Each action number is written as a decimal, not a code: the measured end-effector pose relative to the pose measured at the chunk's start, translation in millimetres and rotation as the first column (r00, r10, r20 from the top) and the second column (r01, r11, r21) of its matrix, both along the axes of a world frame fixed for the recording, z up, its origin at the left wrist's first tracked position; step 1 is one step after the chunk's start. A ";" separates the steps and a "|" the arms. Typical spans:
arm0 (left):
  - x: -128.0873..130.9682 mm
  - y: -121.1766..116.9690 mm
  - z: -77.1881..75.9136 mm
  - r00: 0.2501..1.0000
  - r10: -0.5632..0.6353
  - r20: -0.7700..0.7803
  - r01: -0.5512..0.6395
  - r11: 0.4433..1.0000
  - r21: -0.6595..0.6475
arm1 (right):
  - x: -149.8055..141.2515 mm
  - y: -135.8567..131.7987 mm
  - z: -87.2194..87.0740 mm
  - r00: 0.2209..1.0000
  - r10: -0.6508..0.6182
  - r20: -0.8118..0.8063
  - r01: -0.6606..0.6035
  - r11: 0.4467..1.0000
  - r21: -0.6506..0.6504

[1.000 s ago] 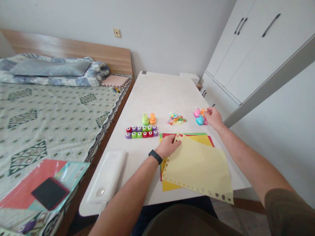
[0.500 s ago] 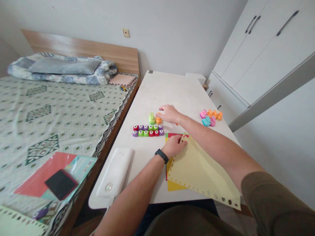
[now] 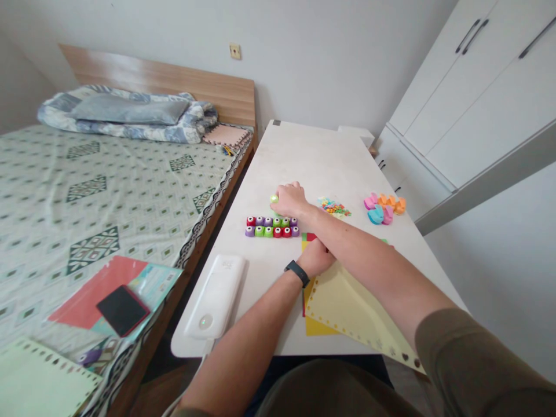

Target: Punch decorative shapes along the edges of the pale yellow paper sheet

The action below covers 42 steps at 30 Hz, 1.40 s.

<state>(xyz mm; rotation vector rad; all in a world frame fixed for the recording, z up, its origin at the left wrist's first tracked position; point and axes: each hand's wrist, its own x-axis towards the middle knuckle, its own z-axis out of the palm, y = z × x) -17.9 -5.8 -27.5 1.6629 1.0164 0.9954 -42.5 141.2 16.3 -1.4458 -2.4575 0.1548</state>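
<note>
Right hand (image 3: pixel 290 200) lies curled and palm down over the middle of a white table (image 3: pixel 319 153), its forearm crossing just above the left wrist. Its fingers (image 3: pixel 282 196) are bunched close over a green craft punch (image 3: pixel 274 198), whose top shows just beyond them; whether they grip it or only cover it, I cannot tell. Left hand (image 3: pixel 316 259), with a black fitness band (image 3: pixel 297 273) on its wrist, rests on a stack of coloured card (image 3: pixel 309 240). The right forearm hides part of it, so its grip cannot be told either. A pale yellow sheet (image 3: pixel 351 313) with a punched border fans out from the stack toward the near table edge.

Just left of the right hand, small punches (image 3: pixel 272 227) stand in 2 rows of 6. Paper cut-outs (image 3: pixel 333 207) lie to its right, and larger pink, orange and blue punches (image 3: pixel 382 207) sit farther right.

The step in hand looks like work with a punch while the paper stays under the left hand. Lifting the green punch would call for a firm closed grip around its body.
</note>
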 end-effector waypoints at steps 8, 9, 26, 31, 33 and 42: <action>-0.3 1.7 -7.3 0.996 -0.027 -0.088 0.025 0.999 -0.025 | 15.8 -25.4 27.1 0.948 0.002 -0.319 -0.024 0.997 -0.067; -0.4 1.5 -6.6 0.993 -0.032 -0.111 0.028 0.999 -0.040 | 22.4 -28.9 32.2 0.918 0.006 -0.396 -0.043 0.996 -0.084; -4.0 -6.1 17.5 0.991 -0.043 -0.131 0.010 0.970 -0.241 | 205.5 -103.9 22.8 0.291 -0.371 -0.882 -0.228 0.869 -0.440; -2.6 -6.4 17.8 0.991 -0.048 -0.124 0.015 0.968 -0.252 | 231.8 -114.5 6.3 0.265 -0.407 -0.874 -0.244 0.849 -0.469; -2.6 -6.3 17.7 0.990 -0.034 -0.135 -0.001 0.968 -0.252 | 236.5 -116.9 2.5 0.257 -0.410 -0.875 -0.233 0.852 -0.468; -1.3 -5.2 17.7 0.988 0.004 -0.151 -0.044 0.964 -0.262 | 247.7 -121.2 0.9 0.240 -0.405 -0.882 -0.226 0.861 -0.456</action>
